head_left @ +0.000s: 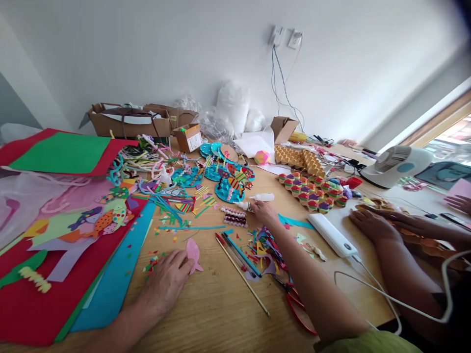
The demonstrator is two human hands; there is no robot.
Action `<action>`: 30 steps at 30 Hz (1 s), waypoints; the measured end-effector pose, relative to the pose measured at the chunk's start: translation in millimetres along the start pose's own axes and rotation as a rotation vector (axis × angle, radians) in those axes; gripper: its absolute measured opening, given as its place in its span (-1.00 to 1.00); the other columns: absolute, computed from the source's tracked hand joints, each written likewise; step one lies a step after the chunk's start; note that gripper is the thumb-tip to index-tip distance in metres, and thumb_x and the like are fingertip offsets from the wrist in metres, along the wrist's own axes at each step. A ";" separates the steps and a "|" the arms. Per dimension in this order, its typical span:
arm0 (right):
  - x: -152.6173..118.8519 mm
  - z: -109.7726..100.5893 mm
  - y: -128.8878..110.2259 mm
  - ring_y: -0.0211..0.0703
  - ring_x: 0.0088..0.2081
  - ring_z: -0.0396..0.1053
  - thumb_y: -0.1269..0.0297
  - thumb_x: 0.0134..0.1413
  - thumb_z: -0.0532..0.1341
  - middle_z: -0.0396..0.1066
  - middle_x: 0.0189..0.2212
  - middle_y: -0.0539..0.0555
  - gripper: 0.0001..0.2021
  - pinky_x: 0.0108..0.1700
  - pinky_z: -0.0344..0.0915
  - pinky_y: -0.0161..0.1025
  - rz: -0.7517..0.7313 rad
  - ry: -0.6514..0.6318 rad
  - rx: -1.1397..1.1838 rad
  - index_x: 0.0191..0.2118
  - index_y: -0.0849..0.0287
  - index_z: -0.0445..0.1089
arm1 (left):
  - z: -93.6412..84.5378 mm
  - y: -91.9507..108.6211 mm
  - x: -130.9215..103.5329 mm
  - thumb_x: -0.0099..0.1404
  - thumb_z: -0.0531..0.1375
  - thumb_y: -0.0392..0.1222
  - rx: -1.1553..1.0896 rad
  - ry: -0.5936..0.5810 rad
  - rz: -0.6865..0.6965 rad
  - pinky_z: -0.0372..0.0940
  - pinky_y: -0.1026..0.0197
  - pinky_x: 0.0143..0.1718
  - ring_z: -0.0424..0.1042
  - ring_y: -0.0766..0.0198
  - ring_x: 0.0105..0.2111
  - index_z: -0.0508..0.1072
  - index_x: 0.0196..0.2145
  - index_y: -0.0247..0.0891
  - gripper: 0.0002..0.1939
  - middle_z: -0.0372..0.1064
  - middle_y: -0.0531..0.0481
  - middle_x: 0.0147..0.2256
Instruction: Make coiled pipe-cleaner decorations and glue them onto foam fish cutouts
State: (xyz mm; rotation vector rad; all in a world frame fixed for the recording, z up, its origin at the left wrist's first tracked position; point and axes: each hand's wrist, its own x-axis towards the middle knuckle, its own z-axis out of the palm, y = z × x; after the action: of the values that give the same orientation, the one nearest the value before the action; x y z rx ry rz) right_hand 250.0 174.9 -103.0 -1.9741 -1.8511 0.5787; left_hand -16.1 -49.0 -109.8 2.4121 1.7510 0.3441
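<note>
My left hand (167,277) rests on the wooden table, its fingertips closed on the edge of a pink fish cut-out (193,251). Farther out, my right hand (264,213) has its fingers closed around one end of a small white glue bottle (243,206). Just behind that hand lies a second white bottle (262,197). Near my right fingers sits a small bundle of pink and brown wavy strips (234,216). Tiny coloured scraps (150,264) are partly hidden beyond my left hand.
Scissors (300,311), pens (241,255) and a wooden stick (253,287) lie between my arms. A white power bank (331,235) trails a cable. Red foam sheets (33,314) cover the left. A painted egg tray (309,191) stands behind. A co-worker's hands (375,225) are at right.
</note>
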 end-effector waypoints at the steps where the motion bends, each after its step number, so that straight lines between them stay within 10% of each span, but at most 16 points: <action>1: -2.2 -2.4 -2.3 0.01 -0.14 0.32 0.14 0.04 0.08 0.39 -0.24 0.20 -0.72 -0.18 0.17 -0.20 -0.017 -0.010 -0.053 -0.28 0.22 0.40 | -1.2 1.0 0.4 0.22 0.03 -0.40 0.008 -0.019 -0.006 0.25 0.14 -0.19 0.31 0.18 -0.19 0.39 -0.26 -0.15 -0.77 0.33 -0.03 -0.25; 15: -60.0 -8.4 -46.2 -0.08 -0.22 0.36 0.42 0.01 0.10 0.44 -0.29 0.13 -0.79 -0.29 0.14 -0.31 -0.496 -0.212 -0.513 -0.24 0.14 0.43 | -16.5 7.6 4.1 0.23 0.00 -0.38 -0.002 -0.154 -0.044 0.24 0.08 -0.17 0.32 0.14 -0.18 0.40 -0.32 -0.22 -0.80 0.36 -0.08 -0.22; 30: -54.4 -16.9 -47.5 -0.13 -0.22 0.36 0.47 0.02 0.06 0.44 -0.28 0.11 -0.76 -0.29 0.14 -0.32 -0.511 -0.145 -0.495 -0.25 0.16 0.43 | -14.3 -18.6 -2.9 0.18 -0.04 -0.36 -0.188 0.171 0.033 0.29 0.16 -0.12 0.38 0.20 -0.17 0.40 -0.23 -0.19 -0.71 0.41 -0.05 -0.21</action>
State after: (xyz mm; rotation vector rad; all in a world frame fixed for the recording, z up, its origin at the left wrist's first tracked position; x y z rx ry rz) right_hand 216.0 123.9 -61.1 -1.6293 -2.6629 0.1132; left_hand -37.8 -46.2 -100.9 2.3399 1.6595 0.7054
